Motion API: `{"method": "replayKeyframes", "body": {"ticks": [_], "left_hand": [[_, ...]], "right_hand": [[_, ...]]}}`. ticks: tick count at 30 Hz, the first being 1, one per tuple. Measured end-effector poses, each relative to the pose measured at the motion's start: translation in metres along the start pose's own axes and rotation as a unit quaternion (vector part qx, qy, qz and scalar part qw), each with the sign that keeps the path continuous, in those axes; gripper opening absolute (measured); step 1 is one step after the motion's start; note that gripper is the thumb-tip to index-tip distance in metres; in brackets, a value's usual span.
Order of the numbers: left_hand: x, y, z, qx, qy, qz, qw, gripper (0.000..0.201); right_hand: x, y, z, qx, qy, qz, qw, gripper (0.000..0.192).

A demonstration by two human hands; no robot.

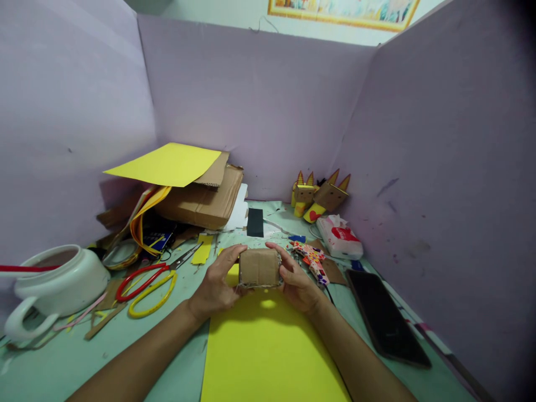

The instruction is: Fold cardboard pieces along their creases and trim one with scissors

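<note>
Pale purple panels [251, 100] on three sides; green tabletop [50, 374]; framed picture [343, 13] on wall [226, 12] behind.

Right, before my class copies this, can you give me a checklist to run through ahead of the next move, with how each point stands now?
1. Cardboard block held from both sides: ok, left hand and right hand grip opposite sides.
2. Yellow sheet in front of the person: ok, it lies below the block.
3. Scissors away from the fingers: ok, they lie left of the left hand, untouched.
4. Scraps tidied: not ok, a cardboard strip and other bits lie near the white pot.
5. Underside of the block sound: cannot tell, it is hidden.
</note>
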State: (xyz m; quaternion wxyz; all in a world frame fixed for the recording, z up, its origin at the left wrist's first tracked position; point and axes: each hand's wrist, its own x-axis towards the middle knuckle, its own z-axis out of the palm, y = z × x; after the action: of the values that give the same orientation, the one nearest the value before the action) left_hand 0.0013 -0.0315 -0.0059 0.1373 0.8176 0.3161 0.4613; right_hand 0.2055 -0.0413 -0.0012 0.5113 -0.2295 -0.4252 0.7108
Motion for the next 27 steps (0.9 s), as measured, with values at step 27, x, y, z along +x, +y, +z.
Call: {"method": "replayKeyframes", "body": {"ticks": [27], "left_hand": [[0.0002, 0.0012, 0.0058, -0.014, -0.013, -0.042, 0.999, 0.064]], "right_hand": [[0.0016, 0.0022, 0.0057, -0.011, 0.041, 0.031, 0.999, 0.056]]}}
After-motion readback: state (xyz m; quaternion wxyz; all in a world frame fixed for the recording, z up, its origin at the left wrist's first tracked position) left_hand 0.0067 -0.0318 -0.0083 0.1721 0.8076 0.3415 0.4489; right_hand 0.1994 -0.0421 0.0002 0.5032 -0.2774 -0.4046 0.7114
